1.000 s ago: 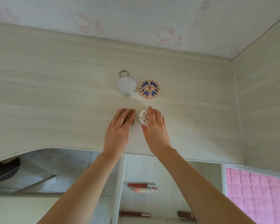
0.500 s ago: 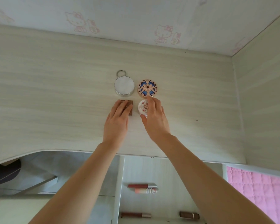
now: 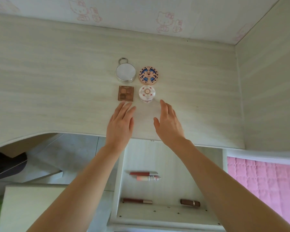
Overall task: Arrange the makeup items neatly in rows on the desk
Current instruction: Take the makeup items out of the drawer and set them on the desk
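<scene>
Pale wood-grain covers the surface where we see four makeup items set in a two-by-two block. In the far row a silver tin with a ring at its top lies on the left, and a patterned compact in peach and blue lies just beside it on the right. In the near row a brown square palette sits under the tin, and a white round pot with small red marks sits under the compact. The four stand close together but we see narrow gaps between them.

Our left hand lies just short of the palette, its fingers straight and together, holding nothing; the tips come near the palette's front edge, and we cannot tell if they touch it. Our right hand is near the pot, to its right and nearer to us, its fingers loosely extended and apart from the pot, holding nothing.

Below the surface's front edge an open drawer holds more items: a red tube touching a pink tube, and nearer to us a dark red tube and a brown lipstick, well apart. A pink quilt shows at the right, and cartoon cat wallpaper runs behind the surface.
</scene>
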Tool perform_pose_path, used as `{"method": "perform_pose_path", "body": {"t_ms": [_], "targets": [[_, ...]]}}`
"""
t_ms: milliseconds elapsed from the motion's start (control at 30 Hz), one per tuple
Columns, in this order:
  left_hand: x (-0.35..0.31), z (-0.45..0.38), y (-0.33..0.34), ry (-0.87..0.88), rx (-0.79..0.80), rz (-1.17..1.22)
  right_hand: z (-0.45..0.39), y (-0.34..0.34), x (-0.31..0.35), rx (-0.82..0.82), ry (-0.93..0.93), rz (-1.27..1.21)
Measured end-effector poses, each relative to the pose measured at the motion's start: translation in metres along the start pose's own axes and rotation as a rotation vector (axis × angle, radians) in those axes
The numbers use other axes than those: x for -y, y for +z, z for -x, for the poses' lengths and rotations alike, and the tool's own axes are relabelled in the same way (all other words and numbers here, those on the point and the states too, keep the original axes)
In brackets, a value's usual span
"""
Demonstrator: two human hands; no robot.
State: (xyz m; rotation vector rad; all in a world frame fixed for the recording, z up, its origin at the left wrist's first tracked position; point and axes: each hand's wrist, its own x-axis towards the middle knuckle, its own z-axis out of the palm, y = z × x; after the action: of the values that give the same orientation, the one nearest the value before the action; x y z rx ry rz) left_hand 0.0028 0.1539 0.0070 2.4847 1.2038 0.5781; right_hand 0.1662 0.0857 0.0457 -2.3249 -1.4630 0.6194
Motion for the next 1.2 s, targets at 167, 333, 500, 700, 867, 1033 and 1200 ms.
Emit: {"method": "perform_pose_path", "body": {"t_ms": [167,333,500,700,867,1033,1200], "targets": [[-0.032,0.059,0.000,0.026,-0.005,0.011,0.058,-0.003,-0.022,0.003,-0.053,-0.042],[-0.065,0.125,0.010,-0.002,0.022,0.020,0.120,-0.004,-0.050,-0.016,-0.135,-0.092],[-0.086,0.174,0.020,-0.054,0.130,0.021,0.167,0.002,-0.082,0.046,-0.120,-0.096],[-0.091,0.206,0.044,-0.063,0.271,0.023,0.206,0.026,-0.126,0.236,0.003,-0.055],[-0.079,0.207,0.078,-0.127,0.408,0.027,0.216,0.055,-0.169,0.462,0.102,0.018],[-0.060,0.192,0.108,-0.297,0.514,-0.010,0.219,0.079,-0.208,0.660,0.186,0.102],[-0.040,0.184,0.126,-0.356,0.652,-0.086,0.222,0.101,-0.231,0.748,0.290,0.131]]}}
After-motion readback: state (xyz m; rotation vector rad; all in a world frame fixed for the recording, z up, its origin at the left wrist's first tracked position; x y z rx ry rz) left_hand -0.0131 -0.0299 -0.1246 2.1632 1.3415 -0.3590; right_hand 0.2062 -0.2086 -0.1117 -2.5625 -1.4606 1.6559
